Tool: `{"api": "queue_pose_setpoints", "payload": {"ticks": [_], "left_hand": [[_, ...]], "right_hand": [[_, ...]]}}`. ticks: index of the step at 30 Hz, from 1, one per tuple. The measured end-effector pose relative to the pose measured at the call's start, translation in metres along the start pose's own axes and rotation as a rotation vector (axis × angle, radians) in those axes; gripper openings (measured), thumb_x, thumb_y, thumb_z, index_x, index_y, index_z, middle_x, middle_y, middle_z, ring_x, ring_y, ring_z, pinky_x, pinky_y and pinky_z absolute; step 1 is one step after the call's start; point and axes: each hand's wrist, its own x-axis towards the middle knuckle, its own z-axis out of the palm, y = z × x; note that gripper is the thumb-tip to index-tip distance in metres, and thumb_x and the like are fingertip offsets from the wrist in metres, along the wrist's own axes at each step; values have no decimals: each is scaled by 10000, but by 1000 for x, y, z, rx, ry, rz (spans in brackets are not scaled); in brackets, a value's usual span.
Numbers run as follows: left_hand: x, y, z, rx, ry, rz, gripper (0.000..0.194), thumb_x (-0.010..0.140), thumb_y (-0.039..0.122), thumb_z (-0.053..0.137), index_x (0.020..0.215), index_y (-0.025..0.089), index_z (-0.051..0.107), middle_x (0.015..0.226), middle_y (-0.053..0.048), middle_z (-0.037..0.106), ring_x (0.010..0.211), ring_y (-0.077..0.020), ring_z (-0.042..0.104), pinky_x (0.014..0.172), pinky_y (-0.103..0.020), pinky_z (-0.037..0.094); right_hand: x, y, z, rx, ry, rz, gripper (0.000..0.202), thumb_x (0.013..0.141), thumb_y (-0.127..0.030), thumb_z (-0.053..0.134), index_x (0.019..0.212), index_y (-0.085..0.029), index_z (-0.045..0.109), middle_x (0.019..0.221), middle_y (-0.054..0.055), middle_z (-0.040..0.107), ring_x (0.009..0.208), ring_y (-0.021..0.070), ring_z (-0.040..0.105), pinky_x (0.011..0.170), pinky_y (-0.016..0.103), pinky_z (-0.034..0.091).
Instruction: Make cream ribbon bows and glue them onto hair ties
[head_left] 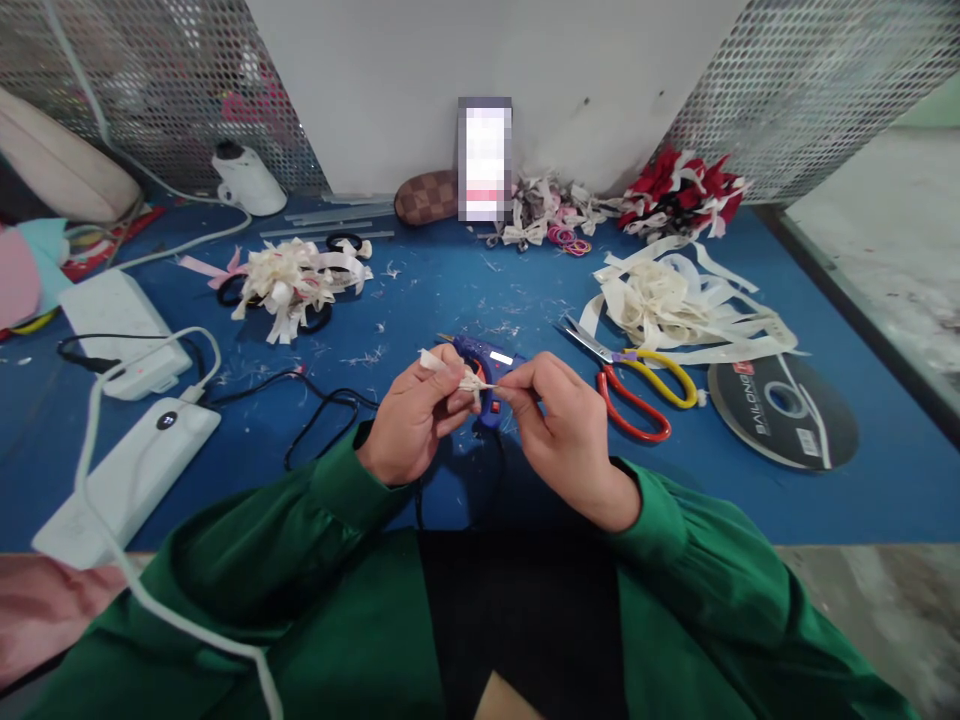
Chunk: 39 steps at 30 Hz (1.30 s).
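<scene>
Between my hands, over the middle of the blue table, is a small cream ribbon piece. My left hand is closed around it, and one ribbon end sticks up past the thumb. With fingertips pinched, my right hand grips a thin strand that runs from the ribbon's right end. A blue glue gun lies on the table just behind and partly under my hands. To the right of my right hand rest scissors with red and yellow handles, blades apart.
Cream ribbon strips lie heaped at the right, near a black ribbon spool. Finished-looking cream bows are piled at the left. A phone stands at the back. A power bank and white cable occupy the left.
</scene>
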Motion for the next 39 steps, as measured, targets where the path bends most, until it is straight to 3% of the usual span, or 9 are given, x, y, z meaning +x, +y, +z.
{"api": "queue_pose_setpoints", "payload": {"ticks": [6, 12, 15, 20, 24, 27, 30, 35, 39], "left_hand": [[2, 1, 0, -8, 15, -18, 305, 813, 302, 761, 743, 181, 490, 554, 47, 429, 534, -83, 524, 359, -101, 220], [7, -3, 1, 7, -1, 7, 377, 884, 424, 705, 708, 169, 491, 563, 68, 415, 445, -30, 400, 508, -141, 442], [6, -5, 0, 23, -32, 32, 395, 843, 509, 731, 771, 168, 544, 598, 55, 466, 485, -46, 462, 466, -137, 398], [3, -8, -4, 114, -29, 39, 258, 798, 327, 813, 914, 197, 623, 630, 44, 558, 533, -66, 538, 415, -122, 320], [3, -10, -3, 175, 24, 70, 178, 837, 295, 774, 956, 178, 712, 647, 27, 578, 528, -47, 509, 413, -120, 326], [3, -9, -2, 201, 46, 90, 266, 854, 304, 752, 1082, 173, 713, 655, 17, 602, 519, -52, 506, 391, -126, 313], [3, -7, -1, 227, 82, 101, 417, 838, 294, 763, 1211, 184, 612, 663, 13, 658, 478, -67, 516, 362, -139, 290], [5, -5, -1, 215, 150, 109, 389, 797, 287, 792, 1069, 175, 538, 665, -4, 700, 439, -73, 505, 359, -151, 275], [6, -7, -4, 180, 107, 53, 239, 823, 274, 770, 912, 148, 587, 674, 5, 678, 424, -28, 447, 412, -152, 304]], "right_hand": [[1, 1, 1, 39, -20, 15, 197, 977, -189, 541, 789, -239, 566, 765, 23, 633, 717, 169, 579, 641, 307, 431], [2, 2, 3, 147, -48, 82, 160, 967, -181, 567, 818, -230, 600, 796, 16, 650, 741, 157, 603, 686, 292, 465], [1, 3, 4, 140, -31, 51, 134, 953, -151, 570, 850, -228, 610, 810, 18, 651, 764, 160, 618, 701, 289, 479], [-1, 4, 6, 89, 20, -40, 119, 955, -153, 572, 868, -223, 613, 791, 13, 622, 723, 150, 593, 652, 282, 464], [-2, 3, 6, 40, 4, -82, 127, 964, -145, 553, 873, -219, 604, 775, 16, 602, 707, 153, 577, 644, 294, 458], [-2, 3, 5, 14, 2, -93, 130, 968, -155, 547, 871, -220, 602, 777, 21, 611, 708, 158, 585, 645, 300, 464], [-2, 3, 5, 7, 32, -76, 113, 973, -181, 554, 882, -219, 611, 791, 27, 631, 707, 155, 594, 641, 296, 474], [-2, 3, 7, -8, 43, -50, 112, 962, -160, 559, 888, -214, 623, 799, 27, 643, 712, 152, 602, 640, 289, 480], [-3, 4, 8, -14, 23, -33, 110, 959, -161, 560, 886, -212, 625, 805, 30, 648, 728, 160, 616, 654, 295, 491]]}}
